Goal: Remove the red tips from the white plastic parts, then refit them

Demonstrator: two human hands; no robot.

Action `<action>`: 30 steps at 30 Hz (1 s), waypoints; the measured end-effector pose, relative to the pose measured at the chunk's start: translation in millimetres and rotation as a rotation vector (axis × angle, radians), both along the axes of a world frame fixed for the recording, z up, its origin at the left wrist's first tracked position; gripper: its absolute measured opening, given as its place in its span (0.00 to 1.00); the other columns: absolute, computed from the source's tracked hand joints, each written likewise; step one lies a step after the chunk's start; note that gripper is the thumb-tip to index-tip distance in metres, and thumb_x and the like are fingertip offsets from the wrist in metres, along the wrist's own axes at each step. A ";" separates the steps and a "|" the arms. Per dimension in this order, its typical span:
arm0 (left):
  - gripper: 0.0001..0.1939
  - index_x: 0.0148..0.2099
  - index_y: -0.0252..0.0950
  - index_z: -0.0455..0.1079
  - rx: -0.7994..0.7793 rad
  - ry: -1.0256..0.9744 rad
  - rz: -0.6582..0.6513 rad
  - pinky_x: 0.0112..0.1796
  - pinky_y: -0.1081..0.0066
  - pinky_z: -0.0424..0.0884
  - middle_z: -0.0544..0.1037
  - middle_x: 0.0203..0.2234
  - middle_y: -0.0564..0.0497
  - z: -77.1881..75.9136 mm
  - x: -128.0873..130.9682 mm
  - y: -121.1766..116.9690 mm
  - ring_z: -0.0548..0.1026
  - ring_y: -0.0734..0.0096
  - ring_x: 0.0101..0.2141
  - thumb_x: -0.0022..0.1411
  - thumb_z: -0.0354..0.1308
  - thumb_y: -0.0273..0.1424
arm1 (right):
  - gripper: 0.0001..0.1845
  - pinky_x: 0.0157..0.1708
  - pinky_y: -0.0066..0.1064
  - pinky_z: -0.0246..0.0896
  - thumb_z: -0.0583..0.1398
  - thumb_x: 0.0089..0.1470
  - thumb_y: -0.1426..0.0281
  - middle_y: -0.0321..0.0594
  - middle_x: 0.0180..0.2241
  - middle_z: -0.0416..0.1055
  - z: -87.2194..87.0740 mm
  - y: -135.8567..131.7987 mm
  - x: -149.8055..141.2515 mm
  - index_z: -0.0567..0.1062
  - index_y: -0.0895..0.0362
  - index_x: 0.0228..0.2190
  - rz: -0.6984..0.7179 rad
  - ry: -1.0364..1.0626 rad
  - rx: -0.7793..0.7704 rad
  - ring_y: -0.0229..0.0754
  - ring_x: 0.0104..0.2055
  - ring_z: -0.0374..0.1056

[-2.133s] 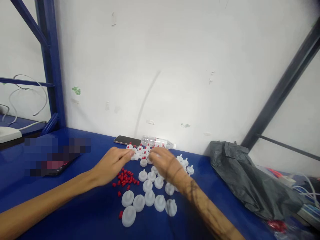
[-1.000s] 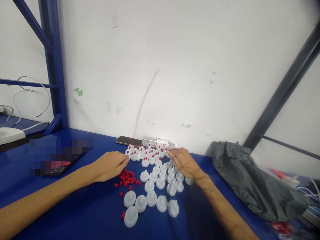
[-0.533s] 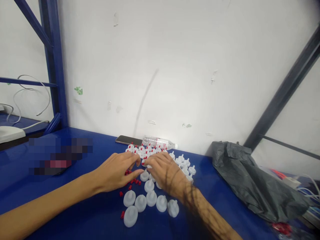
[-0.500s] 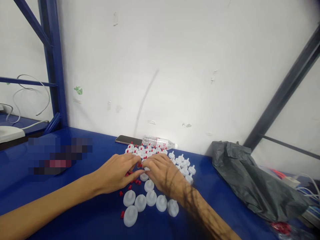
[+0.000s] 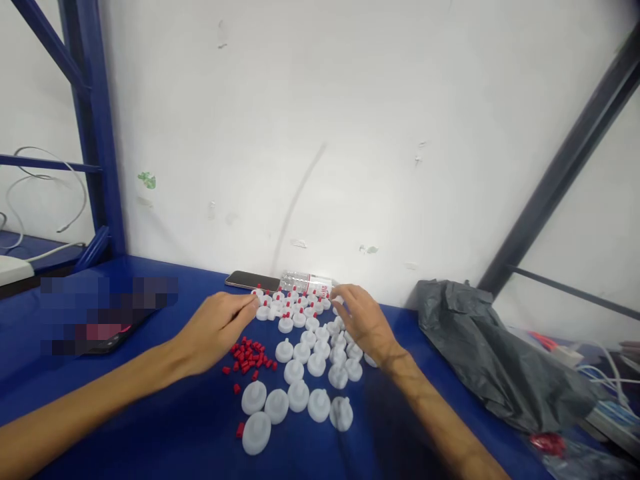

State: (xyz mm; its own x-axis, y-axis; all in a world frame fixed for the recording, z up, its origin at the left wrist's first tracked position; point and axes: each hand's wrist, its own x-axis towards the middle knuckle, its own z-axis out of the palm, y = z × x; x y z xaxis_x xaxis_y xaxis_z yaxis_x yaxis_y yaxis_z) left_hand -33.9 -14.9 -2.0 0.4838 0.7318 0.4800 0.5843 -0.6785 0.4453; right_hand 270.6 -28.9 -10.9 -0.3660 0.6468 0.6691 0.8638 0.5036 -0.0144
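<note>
Many white round disc-shaped plastic pieces with a short upright stem (image 5: 317, 364) lie on the blue tabletop. Those at the back carry small red caps on their stems (image 5: 285, 324). At the left edge of this capped group is my left hand (image 5: 213, 330), fingers stretched forward and thumb alongside, tips by the outermost piece. My right hand (image 5: 365, 323) curves around the group's right side, thumb and fingers apart, near a white piece partly hidden by it. Loose red caps (image 5: 247, 357) lie in a heap between my left hand and the uncapped pieces.
Behind the pieces, a dark phone (image 5: 253, 281) and a clear plastic bottle (image 5: 305, 283) lie along the white wall. A grey plastic bag (image 5: 480, 347) spreads at the right, beside cables. At the left lies a partly blurred dark object (image 5: 107, 333). Blue frame posts (image 5: 103, 133) rise behind.
My hands were together over the middle of the pieces. They have since separated, the left moving left and the right moving right, exposing the red cap heap and the white pieces between them.
</note>
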 end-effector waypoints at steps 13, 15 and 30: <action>0.07 0.31 0.39 0.65 -0.016 0.557 0.139 0.30 0.64 0.57 0.78 0.30 0.45 -18.1 -16.7 24.6 0.75 0.55 0.30 0.61 0.50 0.29 | 0.20 0.63 0.52 0.59 0.48 0.73 0.65 0.42 0.52 0.79 -31.1 16.4 20.9 0.78 0.51 0.52 -0.059 -0.077 -0.187 0.49 0.59 0.71; 0.06 0.32 0.40 0.66 -0.008 0.563 0.129 0.30 0.64 0.58 0.78 0.30 0.45 -21.2 -17.4 25.6 0.76 0.55 0.31 0.61 0.50 0.30 | 0.21 0.63 0.55 0.58 0.47 0.73 0.65 0.43 0.50 0.80 -30.9 15.2 22.3 0.79 0.50 0.51 -0.072 -0.092 -0.203 0.50 0.59 0.71; 0.18 0.35 0.40 0.70 0.028 0.558 0.105 0.30 0.64 0.60 0.80 0.32 0.44 -18.4 -14.4 21.5 0.78 0.56 0.33 0.72 0.41 0.33 | 0.20 0.64 0.52 0.57 0.47 0.74 0.64 0.38 0.49 0.80 -26.4 -2.2 -9.8 0.78 0.47 0.49 0.116 -0.151 -0.186 0.48 0.56 0.72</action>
